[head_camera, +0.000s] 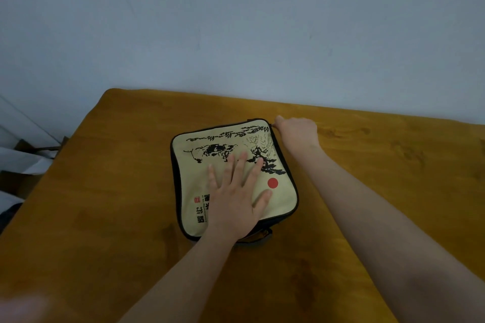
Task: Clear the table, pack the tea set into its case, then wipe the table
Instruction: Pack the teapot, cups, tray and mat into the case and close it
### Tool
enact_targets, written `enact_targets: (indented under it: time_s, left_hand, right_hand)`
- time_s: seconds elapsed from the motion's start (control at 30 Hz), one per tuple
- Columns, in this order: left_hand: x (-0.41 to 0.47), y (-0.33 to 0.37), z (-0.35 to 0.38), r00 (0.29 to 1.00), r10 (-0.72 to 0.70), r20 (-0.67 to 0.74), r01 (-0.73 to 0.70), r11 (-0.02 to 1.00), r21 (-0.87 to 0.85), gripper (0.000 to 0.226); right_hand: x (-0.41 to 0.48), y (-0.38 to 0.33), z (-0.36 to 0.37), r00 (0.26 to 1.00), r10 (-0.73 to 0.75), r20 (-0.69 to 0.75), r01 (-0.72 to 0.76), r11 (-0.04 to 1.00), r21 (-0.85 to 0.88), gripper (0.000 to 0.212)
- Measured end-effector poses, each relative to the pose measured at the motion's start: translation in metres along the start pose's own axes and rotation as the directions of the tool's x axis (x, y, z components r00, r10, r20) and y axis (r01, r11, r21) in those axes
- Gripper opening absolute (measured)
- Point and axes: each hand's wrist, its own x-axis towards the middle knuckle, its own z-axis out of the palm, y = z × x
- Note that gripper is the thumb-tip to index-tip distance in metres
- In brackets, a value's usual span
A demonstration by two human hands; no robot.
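The tea set case (225,139) lies flat in the middle of the wooden table (105,191). It is a square beige case with black trim, an ink landscape print and a red dot. My left hand (237,195) presses flat on its lid, fingers spread and straight. My right hand (298,134) is at the case's far right corner, fingers curled, pinching what looks like the zipper pull there. The case's lid is down. Its contents are hidden.
The table's far edge runs along a pale blue-grey wall (236,34). Past the left edge lie cardboard and white items (23,162) on the floor. A dark strap or handle (262,235) sticks out at the case's near side.
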Motion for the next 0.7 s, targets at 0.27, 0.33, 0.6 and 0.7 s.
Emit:
enact_targets:
  time_s: [0.27, 0.33, 0.6, 0.7]
  left_hand:
    - [-0.001, 0.002, 0.001, 1.000, -0.002, -0.019, 0.001, 1.000, -0.017, 0.064]
    - [-0.001, 0.002, 0.002, 1.000, 0.001, -0.027, -0.001, 1.000, -0.019, 0.064]
    - [0.000, 0.002, 0.001, 1.000, -0.011, 0.000, 0.011, 1.000, -0.030, 0.064]
    - [0.000, 0.003, -0.003, 0.999, -0.018, 0.039, 0.019, 1.000, -0.021, 0.065]
  right_hand:
    - [0.043, -0.003, -0.018, 0.948, -0.318, -0.028, 0.303, 0.923, -0.237, 0.014]
    - [0.047, -0.003, -0.020, 0.921, -0.388, -0.036, 0.368, 0.895, -0.251, 0.014]
    - [0.001, -0.018, 0.002, 0.982, 0.159, -0.106, -0.064, 0.796, 0.601, 0.029]
    - [-0.055, -0.031, 0.011, 0.964, 0.267, 0.001, -0.165, 0.593, 0.788, 0.033]
